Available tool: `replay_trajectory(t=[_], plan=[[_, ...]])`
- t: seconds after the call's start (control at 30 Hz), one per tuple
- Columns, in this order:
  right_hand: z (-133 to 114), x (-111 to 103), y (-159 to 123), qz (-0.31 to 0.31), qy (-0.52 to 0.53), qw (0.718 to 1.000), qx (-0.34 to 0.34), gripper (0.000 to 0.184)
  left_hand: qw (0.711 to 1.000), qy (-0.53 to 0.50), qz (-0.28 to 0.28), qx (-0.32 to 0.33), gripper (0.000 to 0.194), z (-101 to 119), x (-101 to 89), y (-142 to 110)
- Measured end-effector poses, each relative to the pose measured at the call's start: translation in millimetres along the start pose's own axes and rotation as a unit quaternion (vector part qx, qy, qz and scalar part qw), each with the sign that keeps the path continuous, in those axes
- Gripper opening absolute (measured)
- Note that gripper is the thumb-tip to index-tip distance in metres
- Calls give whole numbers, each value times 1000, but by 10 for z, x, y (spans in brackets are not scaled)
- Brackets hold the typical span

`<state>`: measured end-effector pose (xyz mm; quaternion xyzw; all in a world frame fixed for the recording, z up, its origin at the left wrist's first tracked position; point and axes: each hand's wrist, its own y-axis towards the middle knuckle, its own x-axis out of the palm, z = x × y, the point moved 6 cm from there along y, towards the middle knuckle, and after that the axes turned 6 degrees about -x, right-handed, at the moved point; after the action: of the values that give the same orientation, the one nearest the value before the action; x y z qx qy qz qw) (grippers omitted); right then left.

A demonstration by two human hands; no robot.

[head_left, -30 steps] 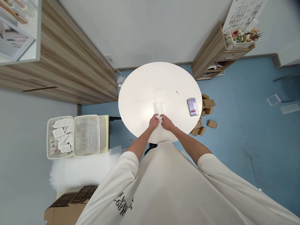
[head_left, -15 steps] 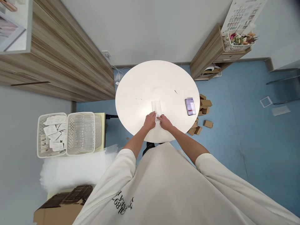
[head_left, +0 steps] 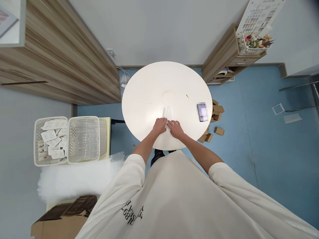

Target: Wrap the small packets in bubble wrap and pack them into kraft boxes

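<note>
A strip of thin, whitish, see-through packing wrap (head_left: 167, 111) lies on the round white table (head_left: 164, 79), near its front edge. My left hand (head_left: 159, 126) is on the left side of the wrap, its fingers bent and pressed down over it. Opposite it, my right hand (head_left: 175, 129) grips the right side, fingertips curled on the wrap close to the left ones. Whether anything is rolled inside the wrap is hidden under my fingers.
A blurred-out purple item (head_left: 202, 112) rests on the table's right side. To the left are a basket of white cards (head_left: 37, 146), a basket of clear packs (head_left: 72, 146), stacked white sheets (head_left: 74, 181) and a cardboard box (head_left: 59, 225). Small brown boxes (head_left: 219, 130) lie on the floor at right.
My right hand's pointing finger has joined its other fingers on the wrap. The wrap's far part looks thinner and more see-through. The view has shifted slightly.
</note>
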<state>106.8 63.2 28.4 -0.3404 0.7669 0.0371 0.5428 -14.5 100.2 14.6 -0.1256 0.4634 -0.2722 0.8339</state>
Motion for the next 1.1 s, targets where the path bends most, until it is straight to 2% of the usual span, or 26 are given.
replay_trajectory(t=[0.1,0.2,0.37,0.53,0.63,0.73,0.8,0.87,1.1], plan=[[-41,-9,-54,-1,12,1000,-8,56,1000,17,-9,-2,60,47,14,-143],[-132,7,-120,-14,16,999,-36,47,999,-2,-19,-38,62,55,86,-385],[-249,43,-183,-37,30,996,-81,36,996,-62,-2,-65,50,-8,176,-674],[-162,-67,-39,-71,37,995,-54,31,990,-116,3,-76,37,-119,122,-631],[-83,-155,120,-92,42,994,-30,31,978,-173,18,-119,27,-187,78,-578],[-7,-206,283,-88,23,996,1,32,951,-254,47,-168,25,-232,80,-554],[37,-220,385,-68,5,997,25,32,932,-297,73,-195,29,-256,110,-557],[76,-214,475,-49,3,997,53,32,926,-308,89,-201,40,-261,155,-569],[151,-101,675,-40,62,989,126,28,977,-169,64,-114,66,-166,308,-605]])
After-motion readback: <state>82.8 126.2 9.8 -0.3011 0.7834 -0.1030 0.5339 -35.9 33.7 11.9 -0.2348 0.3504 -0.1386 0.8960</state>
